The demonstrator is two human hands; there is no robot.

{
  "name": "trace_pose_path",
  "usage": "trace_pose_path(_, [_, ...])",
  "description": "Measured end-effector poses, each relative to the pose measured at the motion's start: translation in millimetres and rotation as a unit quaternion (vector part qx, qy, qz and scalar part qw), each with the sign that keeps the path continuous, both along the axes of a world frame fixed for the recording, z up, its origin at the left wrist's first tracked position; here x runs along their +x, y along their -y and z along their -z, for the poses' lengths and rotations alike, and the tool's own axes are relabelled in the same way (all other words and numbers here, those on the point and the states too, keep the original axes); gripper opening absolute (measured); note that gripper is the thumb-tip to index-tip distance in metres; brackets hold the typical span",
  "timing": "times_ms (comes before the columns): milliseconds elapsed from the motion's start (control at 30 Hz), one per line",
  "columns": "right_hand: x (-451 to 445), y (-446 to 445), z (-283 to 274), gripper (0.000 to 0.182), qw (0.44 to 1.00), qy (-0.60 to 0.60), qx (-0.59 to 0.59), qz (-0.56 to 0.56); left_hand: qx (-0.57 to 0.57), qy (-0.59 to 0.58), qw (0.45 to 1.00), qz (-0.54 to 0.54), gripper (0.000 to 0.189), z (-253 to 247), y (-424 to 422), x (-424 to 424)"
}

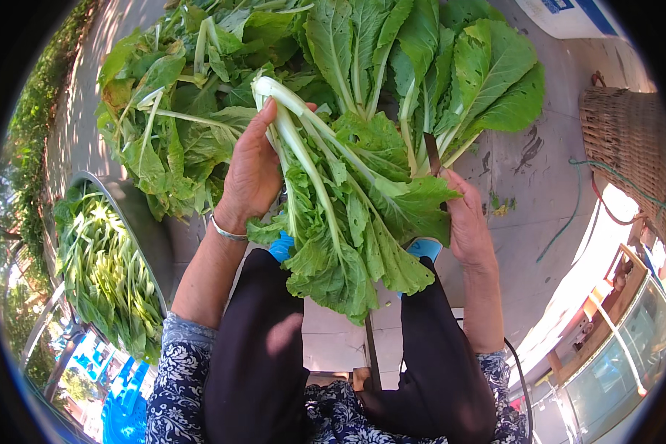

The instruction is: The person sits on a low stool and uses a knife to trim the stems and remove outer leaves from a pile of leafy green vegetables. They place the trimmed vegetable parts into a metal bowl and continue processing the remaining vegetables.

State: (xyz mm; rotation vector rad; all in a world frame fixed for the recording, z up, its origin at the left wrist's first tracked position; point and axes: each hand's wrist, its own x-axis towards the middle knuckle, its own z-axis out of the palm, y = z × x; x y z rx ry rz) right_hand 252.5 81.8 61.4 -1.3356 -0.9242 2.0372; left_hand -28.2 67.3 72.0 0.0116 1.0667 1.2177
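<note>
A leafy green mustard plant (333,183) hangs in front of my knees, its pale stem base up and its holed leaves spreading down to the right. Around the stems just below that base, my left hand (255,161) is closed. My right hand (465,213) grips a knife, whose dark narrow blade (432,154) points up beside the outer leaves; its handle is hidden in my fingers. Beyond the hands, more whole leafy plants (361,61) lie fanned out on the floor. Loose, partly yellowed leaves (161,139) are heaped to their left.
A dark basin (139,222) at left holds piled greens (108,266). At right stands a wicker basket (627,133) with a green cord (574,211) trailing onto the tiled floor (510,233). Behind it is a glass-panelled wooden frame (621,338). Blue plastic (123,405) lies lower left.
</note>
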Motion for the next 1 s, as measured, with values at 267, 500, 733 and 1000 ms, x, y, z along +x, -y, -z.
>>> trace_pose_path(267, [-9.8, 10.6, -20.2, 0.04, 0.991, 0.067, 0.009, -0.118, 0.048, -0.122, 0.991, -0.039, 0.06, -3.7, 0.0, 0.1])
trace_pose_path(500, [-20.9, 25.2, -15.4, 0.042, 0.979, 0.091, 0.042, -0.176, 0.083, -0.193, 0.978, 0.008, 0.054, 1.2, 5.1, -2.2])
trace_pose_path(733, [-30.3, 17.2, -7.2, 0.048, 0.998, 0.003, 0.064, -0.023, 0.121, -0.119, 0.985, 0.021, 0.049, -3.4, 6.5, 2.5])
trace_pose_path(1000, [-30.1, 15.2, -31.4, 0.033, 1.0, 0.005, -0.014, -0.012, 0.08, -0.288, 0.946, 0.127, 0.055, 2.8, 13.6, 4.7])
